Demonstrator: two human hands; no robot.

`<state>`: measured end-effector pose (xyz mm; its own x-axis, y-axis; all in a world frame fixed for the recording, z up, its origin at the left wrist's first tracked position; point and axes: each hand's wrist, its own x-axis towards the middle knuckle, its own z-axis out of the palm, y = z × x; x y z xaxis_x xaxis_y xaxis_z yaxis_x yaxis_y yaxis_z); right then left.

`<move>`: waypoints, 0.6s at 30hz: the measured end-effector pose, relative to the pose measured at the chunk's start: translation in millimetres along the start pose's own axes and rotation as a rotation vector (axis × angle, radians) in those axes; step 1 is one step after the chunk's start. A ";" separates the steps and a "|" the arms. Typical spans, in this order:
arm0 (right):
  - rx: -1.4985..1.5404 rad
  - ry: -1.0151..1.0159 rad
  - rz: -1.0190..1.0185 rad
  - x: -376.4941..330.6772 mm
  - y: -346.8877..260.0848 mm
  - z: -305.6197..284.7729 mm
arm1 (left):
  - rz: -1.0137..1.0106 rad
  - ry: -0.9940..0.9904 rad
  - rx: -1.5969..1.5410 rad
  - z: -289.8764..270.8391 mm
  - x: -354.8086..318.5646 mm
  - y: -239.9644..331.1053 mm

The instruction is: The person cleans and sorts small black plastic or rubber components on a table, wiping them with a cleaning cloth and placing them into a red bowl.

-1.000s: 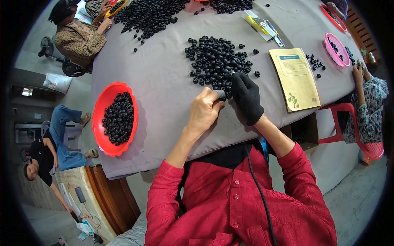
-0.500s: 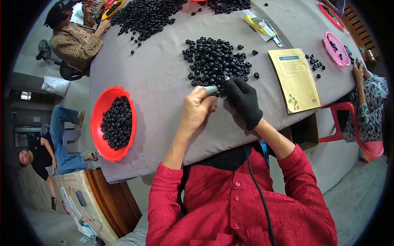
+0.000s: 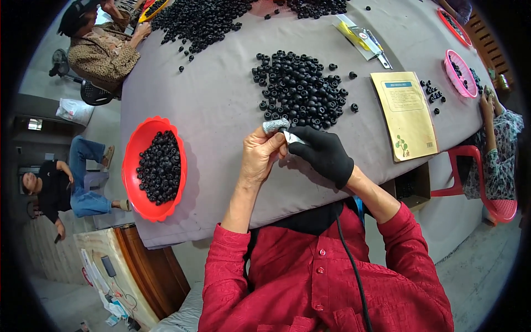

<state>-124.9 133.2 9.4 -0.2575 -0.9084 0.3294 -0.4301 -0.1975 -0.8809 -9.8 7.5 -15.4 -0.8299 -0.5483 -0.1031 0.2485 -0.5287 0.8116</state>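
Note:
My bare left hand (image 3: 259, 154) is closed in a pinch, its index finger wrapped in a grey speckled covering (image 3: 275, 125). Whatever sits between its fingertips is mostly hidden; only a dark spot shows. In a black glove, my right hand (image 3: 326, 155) grips a small white tool (image 3: 293, 138), its far end against the left fingertips. Both hands meet just on the near side of a pile of small round black parts (image 3: 301, 88), many with a hole in one end.
A red scalloped basin (image 3: 128, 177) of black parts stands at left. Right of the pile lie a yellow booklet (image 3: 404, 119) and a packaged yellow tool (image 3: 359, 39). A pink basket (image 3: 462, 74) is farther right. A larger black heap (image 3: 202, 25) lies at the far side. Other people sit around.
Both hands have drawn back from the pile toward me and come together. The white tool in the gloved hand now touches the left fingertips.

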 end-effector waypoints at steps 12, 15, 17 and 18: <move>0.240 -0.002 0.327 4.1 -6.7 -1.2 | -0.034 -0.030 -0.071 -6.3 1.3 -3.6; 0.172 0.004 0.286 3.3 -5.3 -1.8 | -0.038 -0.031 -0.084 -5.4 1.1 -3.6; 0.160 -0.007 0.292 2.2 -2.5 -0.8 | -0.040 -0.039 -0.097 -3.9 0.7 -2.9; 0.150 -0.020 0.298 1.7 -0.8 -0.1 | -0.040 -0.044 -0.111 -3.8 0.4 -3.1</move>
<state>-125.1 131.8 10.7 -0.3352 -0.9411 0.0439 -0.2060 0.0277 -0.9782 -9.0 6.5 -20.1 -0.8606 -0.4979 -0.1069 0.2665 -0.6191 0.7387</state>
